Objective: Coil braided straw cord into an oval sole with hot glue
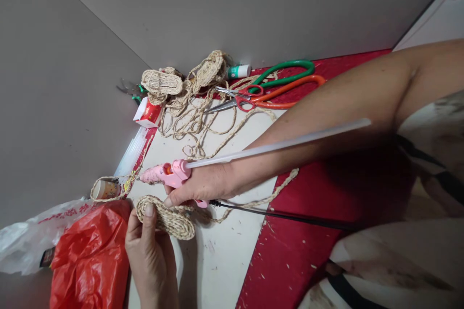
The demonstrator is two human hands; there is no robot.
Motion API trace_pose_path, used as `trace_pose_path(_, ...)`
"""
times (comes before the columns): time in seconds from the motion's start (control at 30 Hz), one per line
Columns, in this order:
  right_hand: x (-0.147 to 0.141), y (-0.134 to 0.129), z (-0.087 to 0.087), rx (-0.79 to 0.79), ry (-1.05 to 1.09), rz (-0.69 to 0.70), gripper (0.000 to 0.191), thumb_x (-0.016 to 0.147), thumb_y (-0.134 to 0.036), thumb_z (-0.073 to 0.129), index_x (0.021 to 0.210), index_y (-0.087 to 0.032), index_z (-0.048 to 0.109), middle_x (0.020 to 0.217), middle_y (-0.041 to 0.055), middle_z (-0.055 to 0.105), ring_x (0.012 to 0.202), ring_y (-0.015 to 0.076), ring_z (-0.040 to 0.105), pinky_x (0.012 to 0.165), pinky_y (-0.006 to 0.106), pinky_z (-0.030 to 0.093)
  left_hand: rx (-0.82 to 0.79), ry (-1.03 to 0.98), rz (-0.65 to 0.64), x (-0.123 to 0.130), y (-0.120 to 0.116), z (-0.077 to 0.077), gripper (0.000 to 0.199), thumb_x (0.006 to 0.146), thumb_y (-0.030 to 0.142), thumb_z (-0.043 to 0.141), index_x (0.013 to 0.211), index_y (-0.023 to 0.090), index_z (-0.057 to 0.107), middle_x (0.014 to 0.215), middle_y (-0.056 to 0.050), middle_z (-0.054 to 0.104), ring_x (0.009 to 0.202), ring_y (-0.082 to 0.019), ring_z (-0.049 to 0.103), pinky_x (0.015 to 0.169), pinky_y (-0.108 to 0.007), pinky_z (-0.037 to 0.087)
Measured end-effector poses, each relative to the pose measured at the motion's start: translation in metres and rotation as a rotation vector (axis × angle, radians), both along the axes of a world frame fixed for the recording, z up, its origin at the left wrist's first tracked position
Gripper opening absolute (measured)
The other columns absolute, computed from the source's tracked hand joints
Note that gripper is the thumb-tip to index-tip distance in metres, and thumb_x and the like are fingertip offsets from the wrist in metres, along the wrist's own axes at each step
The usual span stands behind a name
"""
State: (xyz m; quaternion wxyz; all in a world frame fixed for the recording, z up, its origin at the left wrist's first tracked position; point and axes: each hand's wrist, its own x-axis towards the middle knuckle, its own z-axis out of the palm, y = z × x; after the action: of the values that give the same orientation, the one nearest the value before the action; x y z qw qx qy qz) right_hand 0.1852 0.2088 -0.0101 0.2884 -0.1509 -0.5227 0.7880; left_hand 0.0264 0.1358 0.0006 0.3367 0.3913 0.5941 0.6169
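Note:
My left hand (150, 246) pinches an oval coil of braided straw cord (166, 219), thumb on top and fingers beneath. A pink hot glue gun (165, 174) is gripped in my right hand (206, 186). Its nozzle points left, just above the coil and apart from it. From the back of the gun a long translucent glue stick (279, 144) sticks out over my right forearm. The tip of my right thumb is close to the coil's upper edge; I cannot tell if they touch. A loose tail of braided cord (268, 198) runs right from the coil.
Beyond lie bundles of straw braid (161, 82), loose cord loops (199, 120), small red-handled scissors (244, 99), large green-and-orange-handled shears (286, 70) and a glue tube (239, 71). Spare glue sticks (131, 154), a paper cup (106, 189) and a red plastic bag (90, 260) sit leftward. A black cable (290, 216) trails right.

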Motion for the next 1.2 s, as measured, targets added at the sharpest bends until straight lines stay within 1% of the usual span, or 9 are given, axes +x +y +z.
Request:
trace_pose_path(0.13, 0.001, 0.000, 0.000, -0.040, -0.047, 0.047, 0.020, 0.078, -0.020, 0.060, 0.067, -0.015, 0.044, 0.056, -0.0071, 0.043, 0.043, 0.0038, 0.040, 0.035, 0.014, 0.028, 0.002, 0.015, -0.002, 0.002, 0.000, -0.003, 0.021, 0.074, 0.028, 0.074, 0.092, 0.019, 0.069, 0.089, -0.002, 0.067, 0.079, -0.013, 0.064, 0.073, -0.025, 0.051)
trace_pose_path(0.23, 0.001, -0.001, -0.001, -0.065, -0.030, 0.065, 0.023, 0.076, -0.022, 0.063, 0.066, -0.014, 0.043, 0.061, -0.0060, 0.045, 0.044, 0.0031, 0.041, 0.036, 0.014, 0.030, 0.004, 0.004, 0.010, 0.006, -0.001, -0.001, 0.022, 0.075, 0.028, 0.074, 0.094, 0.019, 0.068, 0.091, -0.001, 0.067, 0.080, -0.013, 0.064, 0.076, -0.025, 0.050)
trace_pose_path(0.47, -0.004, 0.002, 0.001, -0.215, -0.001, -0.032, 0.019, 0.075, -0.024, 0.066, 0.072, -0.013, 0.051, 0.062, -0.0052, 0.050, 0.048, 0.0029, 0.044, 0.041, 0.014, 0.033, 0.001, -0.043, -0.064, 0.012, -0.003, 0.002, 0.015, 0.079, 0.030, 0.069, 0.088, 0.018, 0.067, 0.085, -0.002, 0.066, 0.077, -0.014, 0.063, 0.077, -0.030, 0.051)
trace_pose_path(0.63, -0.007, 0.004, -0.005, -0.212, 0.072, 0.005, 0.025, 0.070, -0.026, 0.073, 0.069, -0.013, 0.052, 0.060, -0.0053, 0.052, 0.052, 0.0043, 0.046, 0.047, 0.015, 0.036, -0.021, -0.038, -0.042, 0.010, -0.005, -0.001, 0.017, 0.081, 0.032, 0.067, 0.092, 0.018, 0.067, 0.092, -0.003, 0.067, 0.083, -0.016, 0.064, 0.078, -0.030, 0.051)
trace_pose_path(0.73, -0.008, 0.004, -0.008, -0.204, 0.080, 0.026, 0.028, 0.071, -0.028, 0.073, 0.068, -0.013, 0.050, 0.058, -0.0053, 0.051, 0.050, 0.0040, 0.045, 0.048, 0.016, 0.036, -0.021, -0.027, -0.042, 0.010, -0.005, -0.002, 0.018, 0.080, 0.032, 0.068, 0.091, 0.018, 0.067, 0.090, -0.003, 0.067, 0.081, -0.015, 0.064, 0.077, -0.029, 0.052)
trace_pose_path(0.93, -0.009, 0.001, -0.009, -0.335, 0.112, 0.074, 0.032, 0.068, -0.029, 0.077, 0.068, -0.013, 0.049, 0.056, -0.0061, 0.050, 0.051, 0.0055, 0.048, 0.049, 0.017, 0.041, -0.016, -0.044, -0.057, 0.012, -0.002, -0.004, 0.017, 0.079, 0.031, 0.069, 0.090, 0.018, 0.068, 0.083, -0.002, 0.067, 0.074, -0.014, 0.064, 0.074, -0.028, 0.052)
trace_pose_path(1.0, -0.009, 0.001, -0.008, -0.326, 0.129, 0.074, 0.032, 0.068, -0.030, 0.077, 0.069, -0.013, 0.050, 0.057, -0.0056, 0.051, 0.051, 0.0060, 0.048, 0.046, 0.017, 0.040, -0.016, -0.050, -0.059, 0.014, -0.001, -0.004, 0.015, 0.080, 0.031, 0.068, 0.090, 0.019, 0.068, 0.084, -0.002, 0.067, 0.074, -0.014, 0.064, 0.076, -0.029, 0.052)
trace_pose_path(1.13, -0.005, 0.001, -0.007, -0.201, 0.176, 0.033, 0.028, 0.072, -0.034, 0.074, 0.078, -0.014, 0.054, 0.063, -0.0053, 0.053, 0.051, 0.0056, 0.046, 0.038, 0.015, 0.030, 0.026, -0.025, -0.043, 0.016, 0.001, 0.000, 0.016, 0.082, 0.033, 0.066, 0.090, 0.019, 0.068, 0.086, -0.002, 0.067, 0.077, -0.014, 0.063, 0.081, -0.031, 0.050)
trace_pose_path(1.2, -0.004, 0.001, -0.007, -0.147, 0.136, 0.027, 0.025, 0.073, -0.033, 0.071, 0.079, -0.014, 0.055, 0.065, -0.0050, 0.053, 0.052, 0.0054, 0.046, 0.036, 0.015, 0.027, 0.044, -0.019, -0.024, 0.016, 0.002, 0.001, 0.017, 0.082, 0.035, 0.066, 0.090, 0.020, 0.067, 0.086, -0.001, 0.067, 0.078, -0.015, 0.063, 0.081, -0.032, 0.050)
